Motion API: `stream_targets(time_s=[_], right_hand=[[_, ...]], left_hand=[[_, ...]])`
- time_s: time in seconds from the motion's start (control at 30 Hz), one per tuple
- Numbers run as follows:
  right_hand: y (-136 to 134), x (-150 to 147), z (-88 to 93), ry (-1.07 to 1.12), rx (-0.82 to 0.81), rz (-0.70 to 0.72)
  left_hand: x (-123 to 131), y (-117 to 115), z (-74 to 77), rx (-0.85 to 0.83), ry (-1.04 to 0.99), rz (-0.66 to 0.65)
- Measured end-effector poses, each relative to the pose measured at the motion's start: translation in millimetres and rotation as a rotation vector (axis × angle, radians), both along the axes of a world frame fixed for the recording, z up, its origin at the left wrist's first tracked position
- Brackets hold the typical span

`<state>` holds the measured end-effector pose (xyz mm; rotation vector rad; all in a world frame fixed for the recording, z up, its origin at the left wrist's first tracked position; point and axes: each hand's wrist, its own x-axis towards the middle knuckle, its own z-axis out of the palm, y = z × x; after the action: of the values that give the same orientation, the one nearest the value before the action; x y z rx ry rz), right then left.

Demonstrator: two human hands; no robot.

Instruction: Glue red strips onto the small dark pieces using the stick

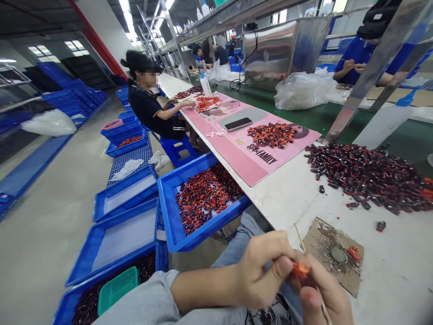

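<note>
**A:** What are the hands doing?

**B:** Both are curled and close together at the lower right of the frame, the left hand (260, 273) and right hand (324, 293) pinching a small orange piece (301, 271) between them.

**A:** And the other pieces?

**B:** A big heap of dark-and-orange pieces (368, 178) lies on the white surface (389, 271) at right, beyond a stained cardboard pad (318, 239) with a round metal disc (338, 255).

**A:** Anything toward the left?

**B:** A blue tray (165, 198) of similar pieces sits at center, below the surface's edge. At upper left, a co-worker (152, 108) in a black shirt reaches over a pink printed mat (233, 158).
</note>
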<state>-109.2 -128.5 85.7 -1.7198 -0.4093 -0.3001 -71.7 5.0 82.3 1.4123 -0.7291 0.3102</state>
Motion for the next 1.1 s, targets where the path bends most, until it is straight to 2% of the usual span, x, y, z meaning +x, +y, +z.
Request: stream_targets(time_s=[0.07, 0.13, 0.2, 0.27, 0.43, 0.53, 0.6, 0.67, 0.77, 0.87, 0.97, 1.1], right_hand=[[2, 0, 2.2, 0.024, 0.042, 0.018], [5, -1, 5.1, 0.031, 0.077, -0.023], [7, -3, 6.9, 0.027, 0.098, -0.088], [6, -5, 6.6, 0.014, 0.12, -0.126], [-4, -8, 3.6, -0.02, 0.204, -0.103], [-6, -8, 5.7, -0.029, 0.181, -0.117], [-6, -7, 7.3, -0.046, 0.114, -0.137], [-4, -5, 7.6, -0.084, 0.023, -0.128], [-2, -2, 5.6, -0.194, -0.071, -0.03], [-1, -1, 5.8, -0.289, -0.139, 0.03], [-2, -2, 10.1, -0.376, -0.209, 0.017], [-5, -3, 16.8, -0.398, -0.333, 0.019]], left_hand=[[-3, 4, 1.6, -0.1, 0.321, -0.114], [-4, 7, 3.8, -0.195, 0.617, -0.221], [-5, 9, 6.5, -0.262, 0.786, -0.287], [-6, 10, 9.1, -0.296, 0.829, -0.323], [-8, 10, 11.4, -0.31, 0.788, -0.329], [-9, 11, 10.4, -0.259, 0.724, -0.287], [-10, 13, 10.4, -0.19, 0.597, -0.238], [-10, 14, 11.7, -0.067, 0.392, -0.147], [-10, 15, 15.4, 0.118, 0.041, 0.009], [-9, 19, 18.8, 0.237, -0.219, 0.084], [-7, 24, 21.8, 0.334, -0.351, 0.115], [-5, 28, 26.0, 0.403, -0.408, 0.134]])
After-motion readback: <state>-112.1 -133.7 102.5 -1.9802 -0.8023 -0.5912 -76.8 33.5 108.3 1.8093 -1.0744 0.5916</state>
